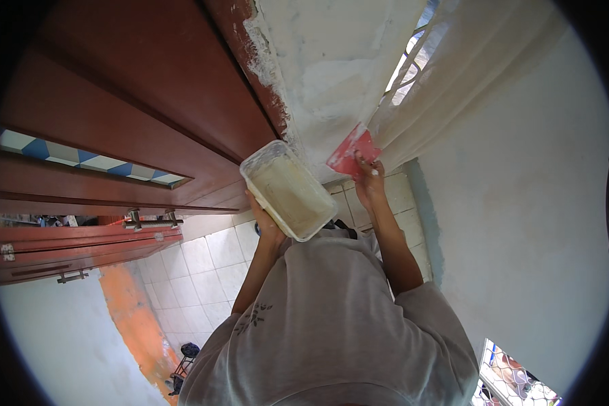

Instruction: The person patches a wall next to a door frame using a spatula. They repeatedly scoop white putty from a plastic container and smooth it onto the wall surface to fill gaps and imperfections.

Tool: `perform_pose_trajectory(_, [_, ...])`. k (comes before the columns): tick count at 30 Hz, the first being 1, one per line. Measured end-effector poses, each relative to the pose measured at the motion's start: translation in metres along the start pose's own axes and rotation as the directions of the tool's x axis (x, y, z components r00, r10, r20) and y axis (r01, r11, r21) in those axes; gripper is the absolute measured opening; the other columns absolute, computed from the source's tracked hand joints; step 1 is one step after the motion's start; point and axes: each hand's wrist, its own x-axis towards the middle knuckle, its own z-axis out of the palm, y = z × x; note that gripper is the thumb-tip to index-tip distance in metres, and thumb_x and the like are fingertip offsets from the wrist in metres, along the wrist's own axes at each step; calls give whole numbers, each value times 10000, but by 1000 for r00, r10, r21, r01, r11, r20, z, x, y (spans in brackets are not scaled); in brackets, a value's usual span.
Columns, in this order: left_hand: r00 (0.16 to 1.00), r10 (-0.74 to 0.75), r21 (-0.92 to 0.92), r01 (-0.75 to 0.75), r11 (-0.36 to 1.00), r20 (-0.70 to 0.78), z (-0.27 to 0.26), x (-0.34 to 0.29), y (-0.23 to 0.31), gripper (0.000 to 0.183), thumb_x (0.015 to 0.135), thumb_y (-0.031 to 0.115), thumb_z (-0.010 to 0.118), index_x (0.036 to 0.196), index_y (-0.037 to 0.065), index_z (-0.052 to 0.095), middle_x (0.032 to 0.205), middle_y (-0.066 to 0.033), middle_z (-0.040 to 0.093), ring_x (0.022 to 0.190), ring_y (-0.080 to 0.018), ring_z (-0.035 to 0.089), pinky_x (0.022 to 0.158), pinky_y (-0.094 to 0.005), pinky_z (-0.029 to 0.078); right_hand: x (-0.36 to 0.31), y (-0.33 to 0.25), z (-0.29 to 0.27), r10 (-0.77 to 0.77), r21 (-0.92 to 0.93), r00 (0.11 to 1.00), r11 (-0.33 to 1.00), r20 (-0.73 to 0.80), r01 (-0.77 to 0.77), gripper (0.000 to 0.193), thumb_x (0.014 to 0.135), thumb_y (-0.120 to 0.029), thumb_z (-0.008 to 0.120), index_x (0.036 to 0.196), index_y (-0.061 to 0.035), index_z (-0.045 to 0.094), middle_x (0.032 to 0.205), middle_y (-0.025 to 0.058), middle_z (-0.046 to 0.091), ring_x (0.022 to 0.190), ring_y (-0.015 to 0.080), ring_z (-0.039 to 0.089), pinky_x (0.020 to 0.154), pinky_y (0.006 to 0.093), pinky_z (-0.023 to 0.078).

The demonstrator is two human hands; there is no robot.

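The left hand (269, 224) grips a see-through tub (266, 160), and at two o'clock from it the right hand (371, 183) pinches a pink scraper (352, 150) with white smears

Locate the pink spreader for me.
In the head view, the pink spreader is in the right hand, to the right of the plastic tub and near the pale curtain.

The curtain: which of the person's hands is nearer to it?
Right. The right hand, its grip on a red scraper, is close to the curtain; the left hand, holding a tub, is farther left.
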Motion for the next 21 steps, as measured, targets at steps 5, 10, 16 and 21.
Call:
perform_pose_trajectory(5, [991, 89, 76, -81, 994, -102, -22, -15, 16, 771, 1034, 724, 307, 1551, 164, 429, 1541, -94, 493, 1392, -309, 488, 1168, -465, 413, 46, 60, -8, -72, -46, 997, 996, 3, 72, 151, 949, -85, 753, 1073, -140, 687, 1076, -3, 722, 1052, 132, 674, 938, 348, 512])
perform_pose_trajectory(10, [953, 67, 133, -28, 991, -294, -4, -38, 35, 787, 1025, 738, 307, 1553, 166, 426, 1545, -85, 487, 1390, -321, 485, 1177, -479, 405, 83, 115, -13, -108, 147, 990, 982, -90, 121, 233, 952, -30, 720, 1150, -125, 640, 1146, -24, 699, 1110, 131, 659, 995, 405, 500])
perform_pose_trajectory(16, [951, 85, 159, -38, 987, -298, -31, -44, 46, 784, 1021, 739, 324, 1550, 170, 425, 1526, -69, 495, 1386, -315, 483, 1175, -482, 410, 83, 149, -29, -142, -92, 928, 989, -345, 117, 223, 948, 9, 662, 1147, -86, 633, 1130, 46, 705, 1063, 170, 698, 851, 358, 570])
perform_pose_trajectory(21, [981, 44, 129, -20, 991, -191, -45, -21, 38, 775, 1024, 733, 332, 1544, 167, 428, 1508, -57, 502, 1390, -300, 476, 1171, -466, 411, 97, 177, -101, -98, -149, 875, 988, -475, 30, 238, 909, -20, 720, 1133, -77, 666, 1025, 69, 735, 946, 153, 697, 774, 337, 577])
